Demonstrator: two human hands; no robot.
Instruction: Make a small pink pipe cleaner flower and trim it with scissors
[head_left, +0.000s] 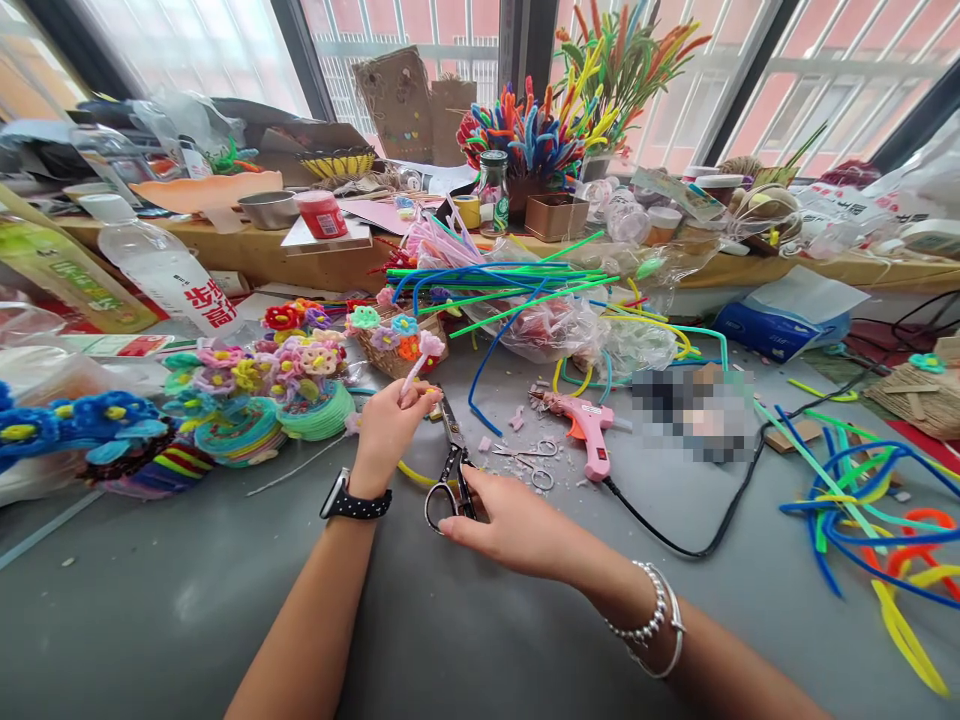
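Observation:
My left hand is closed, pinching a pale pink pipe-cleaner flower by its stem so that the bloom points up. A small yellow bit shows by its fingertips. Just right of it are large scissors with black, white-dotted handles, blades pointing away from me. My right hand has its fingers and thumb around the scissor handles; part of the grip is hidden. Beyond that hand lie small silver scissors and a pink glue gun with a black cord.
Pipe-cleaner flower pots stand on the left. Blue and green pipe cleaners lie on plastic bags at the back, and more loose ones are at right. A crowded wooden ledge runs behind. Pink scraps dot the grey table.

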